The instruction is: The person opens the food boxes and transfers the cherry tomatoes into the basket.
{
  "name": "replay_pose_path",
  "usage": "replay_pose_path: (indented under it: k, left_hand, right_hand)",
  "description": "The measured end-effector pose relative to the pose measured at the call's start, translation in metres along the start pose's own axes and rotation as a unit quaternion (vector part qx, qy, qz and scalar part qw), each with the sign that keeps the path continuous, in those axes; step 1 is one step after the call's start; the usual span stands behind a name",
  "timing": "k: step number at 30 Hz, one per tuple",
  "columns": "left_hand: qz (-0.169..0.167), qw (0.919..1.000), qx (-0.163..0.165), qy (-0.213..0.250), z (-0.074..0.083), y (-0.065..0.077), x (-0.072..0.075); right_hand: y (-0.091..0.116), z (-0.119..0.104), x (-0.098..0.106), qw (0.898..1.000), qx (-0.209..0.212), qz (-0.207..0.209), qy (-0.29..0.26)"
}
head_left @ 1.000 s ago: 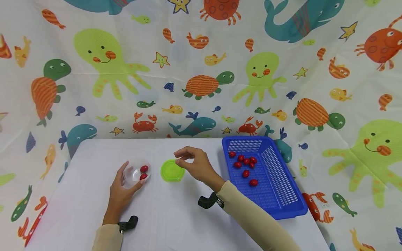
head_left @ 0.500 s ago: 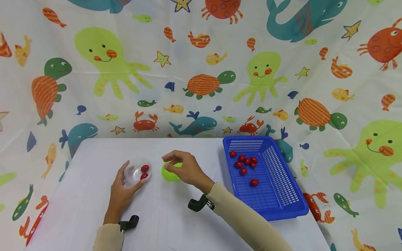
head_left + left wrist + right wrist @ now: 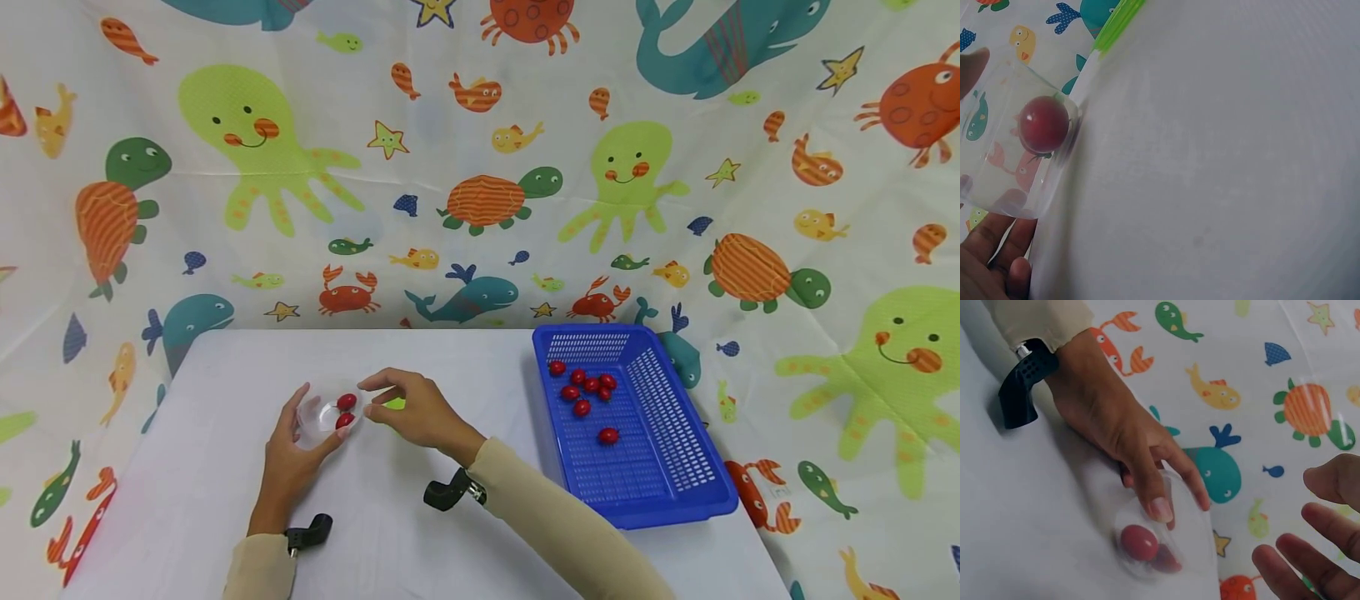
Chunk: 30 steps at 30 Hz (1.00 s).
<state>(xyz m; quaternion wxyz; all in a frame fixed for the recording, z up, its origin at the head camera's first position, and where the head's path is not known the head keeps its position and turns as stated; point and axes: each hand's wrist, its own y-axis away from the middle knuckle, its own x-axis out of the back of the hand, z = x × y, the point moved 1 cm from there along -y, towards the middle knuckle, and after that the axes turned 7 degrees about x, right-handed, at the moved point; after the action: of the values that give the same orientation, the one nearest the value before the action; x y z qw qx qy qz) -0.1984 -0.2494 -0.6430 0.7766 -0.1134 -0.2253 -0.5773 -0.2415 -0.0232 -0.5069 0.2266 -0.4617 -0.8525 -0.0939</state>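
My left hand grips a clear plastic cup round its side, thumb on the near side and fingers on the far side. Two red cherry tomatoes lie inside the cup; in the left wrist view, one tomato shows through the wall. Just to the cup's right, my right hand hovers with thumb and fingertips apart, close to the rim. The right wrist view shows its fingers spread, with nothing visible between them. A bright green lid lies mostly hidden behind the right hand.
A blue perforated basket stands at the table's right side, with several cherry tomatoes scattered in its far half. Behind the white table hangs a sea-animal printed cloth.
My right hand has moved left across the green lid to the cup, covering most of the lid. One tomato in the basket has rolled slightly. My left hand has stayed on the cup.
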Motion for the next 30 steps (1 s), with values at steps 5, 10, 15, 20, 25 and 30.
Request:
replay_pose_path:
  k: [5, 10, 15, 20, 25, 30]
  left_hand:
    - [0.002, 1.0, -0.004, 0.005, 0.0, 0.001, 0.0]
    - [0.003, 0.9999, -0.008, 0.008, 0.001, 0.001, -0.001]
    - [0.0, 0.9999, -0.005, 0.009, 0.001, 0.002, 0.0]
    - [-0.003, 1.0, 0.001, 0.003, 0.002, 0.002, 0.002]
    - [-0.002, 1.0, 0.0, 0.002, 0.002, 0.002, 0.002]
    - [0.002, 1.0, 0.0, 0.0, 0.003, 0.002, 0.002]
  right_hand:
    - [-0.005, 0.0, -0.009, 1.0, -0.006, 0.001, 0.014]
    - [-0.011, 0.002, -0.017, 1.0, -0.002, -0.012, 0.022]
    - [-0.017, 0.003, -0.027, 0.999, 0.004, -0.023, 0.034]
    - [-0.021, 0.005, -0.036, 0.998, -0.003, -0.044, 0.037]
    - [-0.025, 0.008, -0.042, 0.998, -0.013, -0.049, 0.039]
    - [-0.031, 0.008, -0.047, 0.997, -0.024, -0.053, 0.049]
